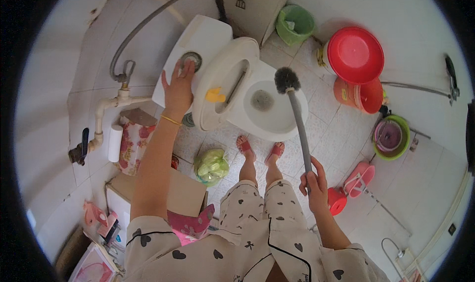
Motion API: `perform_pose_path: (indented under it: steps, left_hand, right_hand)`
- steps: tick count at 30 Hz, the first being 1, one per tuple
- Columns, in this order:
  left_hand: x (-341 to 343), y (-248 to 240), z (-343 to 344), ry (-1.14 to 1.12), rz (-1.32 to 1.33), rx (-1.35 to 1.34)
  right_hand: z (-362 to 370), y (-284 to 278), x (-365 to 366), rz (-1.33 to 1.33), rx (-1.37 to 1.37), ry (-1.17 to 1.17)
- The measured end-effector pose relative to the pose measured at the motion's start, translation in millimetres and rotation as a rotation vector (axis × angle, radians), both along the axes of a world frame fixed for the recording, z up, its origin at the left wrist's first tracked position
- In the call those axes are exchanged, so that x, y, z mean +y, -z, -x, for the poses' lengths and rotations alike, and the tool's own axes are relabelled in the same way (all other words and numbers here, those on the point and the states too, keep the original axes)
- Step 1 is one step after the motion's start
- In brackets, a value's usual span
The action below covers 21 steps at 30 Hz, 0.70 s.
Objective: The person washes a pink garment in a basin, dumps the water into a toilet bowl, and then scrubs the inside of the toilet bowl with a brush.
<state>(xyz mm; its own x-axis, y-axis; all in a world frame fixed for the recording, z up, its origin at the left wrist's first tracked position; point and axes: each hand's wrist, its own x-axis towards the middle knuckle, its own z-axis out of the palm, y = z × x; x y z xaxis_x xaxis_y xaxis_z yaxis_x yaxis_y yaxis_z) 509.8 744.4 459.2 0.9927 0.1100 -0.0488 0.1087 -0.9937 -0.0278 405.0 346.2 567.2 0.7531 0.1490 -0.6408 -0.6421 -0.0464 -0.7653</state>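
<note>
My left hand [179,86] reaches over the white cistern lid, its fingers spread on the round flush button [191,61]. In my right hand [316,185] is the grey handle of a toilet brush [287,80], held by its lower end. The dark bristle head hangs over the right rim of the toilet bowl [297,117]. Some water shows at the bottom of the bowl. Raised against the cistern [210,30] is the toilet lid [208,115], with a yellow piece [214,95] stuck on it.
A green bin [295,24] stands behind the toilet. Along the right wall are a red basin [356,55], an orange bucket [346,95] and pink slippers [359,179]. A tied green bag [211,166] lies on the floor left of my feet. Pipes [101,115] run along the left wall.
</note>
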Motion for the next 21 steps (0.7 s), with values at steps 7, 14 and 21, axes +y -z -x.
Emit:
perform_pose_path:
  steps: [7,14,21]
  left_hand:
    - [5,9,-3,0.043,-0.095,0.072]
    - [15,-13,-7,0.016,-0.151,0.278]
    - [13,-11,-9,-0.014,-0.121,0.328]
  right_hand:
    - [19,105,-29,0.057,0.338,0.159]
    - [40,151,-33,0.061,0.408,0.189]
    - [41,200,-29,0.068,0.383,0.194]
